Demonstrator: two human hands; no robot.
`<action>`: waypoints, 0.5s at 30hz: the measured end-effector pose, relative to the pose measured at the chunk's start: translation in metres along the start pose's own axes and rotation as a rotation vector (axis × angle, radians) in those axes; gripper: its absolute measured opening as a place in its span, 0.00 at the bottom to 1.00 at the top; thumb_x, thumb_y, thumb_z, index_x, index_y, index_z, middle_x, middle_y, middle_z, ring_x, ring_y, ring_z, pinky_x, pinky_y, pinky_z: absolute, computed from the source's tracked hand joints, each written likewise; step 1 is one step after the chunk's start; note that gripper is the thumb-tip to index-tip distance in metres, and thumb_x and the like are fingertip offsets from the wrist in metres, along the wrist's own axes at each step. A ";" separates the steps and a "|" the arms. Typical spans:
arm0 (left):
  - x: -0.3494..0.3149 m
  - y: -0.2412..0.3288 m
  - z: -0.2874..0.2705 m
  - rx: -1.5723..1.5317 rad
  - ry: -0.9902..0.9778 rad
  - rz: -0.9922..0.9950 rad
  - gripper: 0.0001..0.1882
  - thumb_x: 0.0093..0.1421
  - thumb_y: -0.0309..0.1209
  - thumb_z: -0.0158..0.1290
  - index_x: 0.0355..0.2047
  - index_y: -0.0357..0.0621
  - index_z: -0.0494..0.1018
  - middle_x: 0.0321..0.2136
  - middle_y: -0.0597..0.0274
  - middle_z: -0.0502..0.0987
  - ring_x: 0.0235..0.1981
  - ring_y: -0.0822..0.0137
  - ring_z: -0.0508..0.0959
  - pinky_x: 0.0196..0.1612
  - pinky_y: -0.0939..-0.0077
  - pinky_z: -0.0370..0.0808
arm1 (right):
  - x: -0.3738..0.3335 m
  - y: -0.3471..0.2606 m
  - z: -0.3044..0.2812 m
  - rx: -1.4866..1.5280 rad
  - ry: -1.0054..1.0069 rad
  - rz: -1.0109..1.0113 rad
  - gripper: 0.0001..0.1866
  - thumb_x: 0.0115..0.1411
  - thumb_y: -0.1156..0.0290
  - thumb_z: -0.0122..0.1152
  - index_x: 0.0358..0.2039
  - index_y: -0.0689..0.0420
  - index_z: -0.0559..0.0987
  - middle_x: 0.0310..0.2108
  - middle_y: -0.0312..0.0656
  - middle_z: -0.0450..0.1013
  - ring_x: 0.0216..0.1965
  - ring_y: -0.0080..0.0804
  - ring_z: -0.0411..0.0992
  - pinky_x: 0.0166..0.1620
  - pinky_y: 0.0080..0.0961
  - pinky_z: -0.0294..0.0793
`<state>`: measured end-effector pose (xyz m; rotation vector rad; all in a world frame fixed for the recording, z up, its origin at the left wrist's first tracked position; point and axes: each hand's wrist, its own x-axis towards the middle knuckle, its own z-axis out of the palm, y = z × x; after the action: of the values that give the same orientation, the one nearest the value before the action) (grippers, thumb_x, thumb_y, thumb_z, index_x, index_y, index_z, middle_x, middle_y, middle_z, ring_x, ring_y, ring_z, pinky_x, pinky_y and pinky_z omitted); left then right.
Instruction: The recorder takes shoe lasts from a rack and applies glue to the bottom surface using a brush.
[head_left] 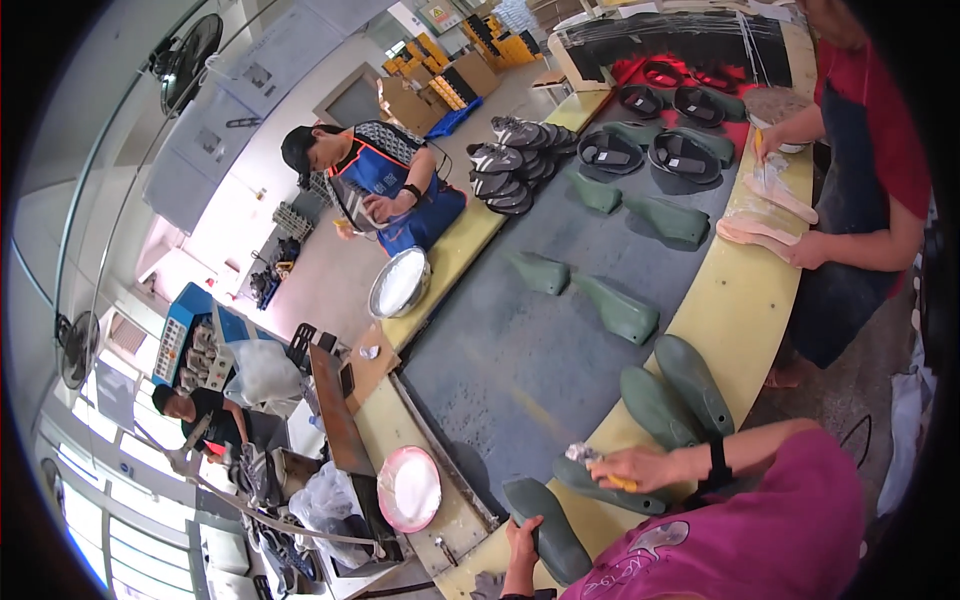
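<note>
My left hand grips a green shoe last by its side at the near edge of the work surface. My right hand is closed around the orange handle of a brush. Its whitish, clumped head is over one end of a second green shoe last, beneath my hand; whether the two touch I cannot tell. Two more green lasts lie side by side just beyond my right wrist, on the yellow board edge.
Several green lasts and dark shoe uppers stand on the grey belt. A pink basin and a metal bowl hold white paste. Across the belt, a person in a blue apron handles a shoe; another at right brushes insoles.
</note>
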<state>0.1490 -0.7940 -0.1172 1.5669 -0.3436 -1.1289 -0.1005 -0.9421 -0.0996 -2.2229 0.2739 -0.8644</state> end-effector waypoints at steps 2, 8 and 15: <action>0.013 -0.002 0.002 0.115 0.068 0.051 0.26 0.40 0.28 0.58 0.41 0.32 0.65 0.32 0.52 0.73 0.33 0.61 0.74 0.36 0.68 0.72 | -0.013 -0.009 0.016 0.002 -0.152 0.006 0.19 0.52 0.65 0.57 0.43 0.57 0.66 0.42 0.48 0.66 0.44 0.48 0.66 0.40 0.37 0.67; 0.036 -0.033 0.015 0.650 0.304 0.379 0.38 0.39 0.39 0.61 0.48 0.31 0.60 0.44 0.39 0.66 0.46 0.47 0.68 0.48 0.59 0.63 | -0.026 -0.006 0.043 -0.097 -0.243 0.082 0.22 0.46 0.73 0.56 0.44 0.56 0.66 0.47 0.54 0.60 0.48 0.51 0.61 0.45 0.39 0.62; -0.054 -0.030 0.025 1.485 -0.293 0.820 0.39 0.37 0.45 0.60 0.52 0.49 0.64 0.56 0.46 0.54 0.59 0.45 0.51 0.55 0.39 0.43 | -0.013 0.017 0.048 -0.055 -0.039 0.108 0.25 0.42 0.78 0.55 0.45 0.60 0.66 0.47 0.56 0.59 0.47 0.56 0.61 0.48 0.42 0.63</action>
<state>0.0918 -0.7591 -0.1164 2.0383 -2.1475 -0.3027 -0.0773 -0.9222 -0.1426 -2.2508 0.3992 -0.7631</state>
